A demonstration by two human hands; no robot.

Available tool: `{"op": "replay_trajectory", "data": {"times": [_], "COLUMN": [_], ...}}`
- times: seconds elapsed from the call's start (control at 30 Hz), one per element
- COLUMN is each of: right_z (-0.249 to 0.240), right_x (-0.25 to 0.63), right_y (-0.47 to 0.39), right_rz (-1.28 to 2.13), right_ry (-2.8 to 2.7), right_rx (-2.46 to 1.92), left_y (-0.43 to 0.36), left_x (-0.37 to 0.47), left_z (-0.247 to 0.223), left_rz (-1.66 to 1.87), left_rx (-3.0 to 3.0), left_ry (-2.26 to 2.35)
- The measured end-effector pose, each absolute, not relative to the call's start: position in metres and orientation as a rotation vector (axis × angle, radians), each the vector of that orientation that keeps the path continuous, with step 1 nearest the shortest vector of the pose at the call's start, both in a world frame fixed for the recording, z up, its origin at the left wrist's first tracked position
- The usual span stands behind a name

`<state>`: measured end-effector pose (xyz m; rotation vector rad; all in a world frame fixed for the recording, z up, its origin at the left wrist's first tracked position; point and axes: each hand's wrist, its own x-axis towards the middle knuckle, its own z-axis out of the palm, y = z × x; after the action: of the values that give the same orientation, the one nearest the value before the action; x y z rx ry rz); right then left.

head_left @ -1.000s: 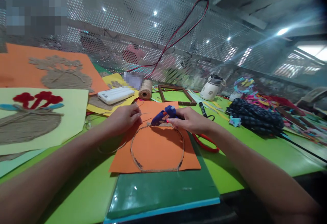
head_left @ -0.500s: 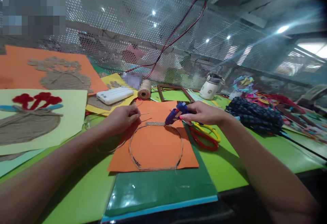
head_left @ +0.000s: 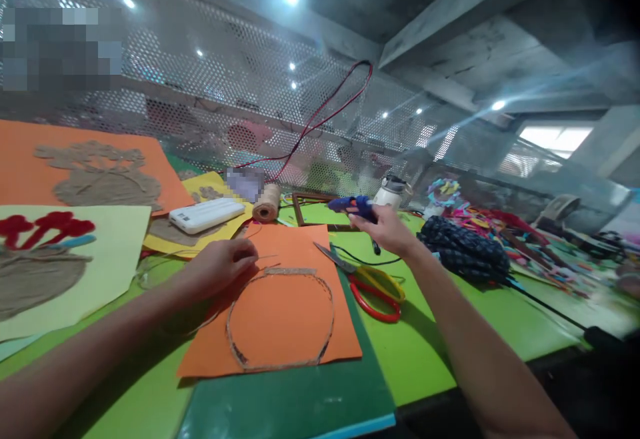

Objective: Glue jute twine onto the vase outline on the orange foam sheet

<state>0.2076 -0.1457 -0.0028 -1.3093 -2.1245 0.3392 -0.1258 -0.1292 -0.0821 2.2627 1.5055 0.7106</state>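
Note:
A blue glue gun (head_left: 356,207) is gripped in my right hand (head_left: 393,231), raised beyond the paper's far right edge with its nozzle toward the left. My left hand (head_left: 227,267) is closed in a pinch on a thin strand of twine (head_left: 269,257), over the upper left of the orange paper (head_left: 283,322). On that paper a twine outline (head_left: 333,309) forms a rounded pot shape, with a short flat strip of twine (head_left: 290,271) along its top. Scissors (head_left: 376,290) with red and yellow handles lie at the paper's right, blades partly over it.
Under the orange paper is a green folder (head_left: 285,405). A twine spool (head_left: 267,204), a white power bank (head_left: 207,215) and a wooden frame (head_left: 299,211) lie behind. Finished twine pictures (head_left: 113,279) cover the left side. A bottle (head_left: 389,193) and dark folded umbrella (head_left: 463,250) are at right.
My right hand has lifted the glue gun off the twine strip and moved it away, up and to the right, uncovering the scissors. My left hand keeps its place by the paper. The view has shifted.

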Motion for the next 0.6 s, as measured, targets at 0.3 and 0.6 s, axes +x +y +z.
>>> {"op": "replay_trajectory", "data": {"times": [0.3,0.6], "right_z": [-0.069,-0.08], "right_x": [0.222,0.239], "right_y": [-0.084,-0.079], "right_rz": [-0.2,-0.124], "right_ry": [-2.074,-2.111], "right_rx": [-1.734,-1.847], "left_y": [-0.14,-0.144], "left_x": [-0.115,-0.098], "left_z": [-0.081,-0.087], "left_rz": [0.864,0.808], "left_rx": [2.272,2.463], "left_ry": [1.397,1.181]}}
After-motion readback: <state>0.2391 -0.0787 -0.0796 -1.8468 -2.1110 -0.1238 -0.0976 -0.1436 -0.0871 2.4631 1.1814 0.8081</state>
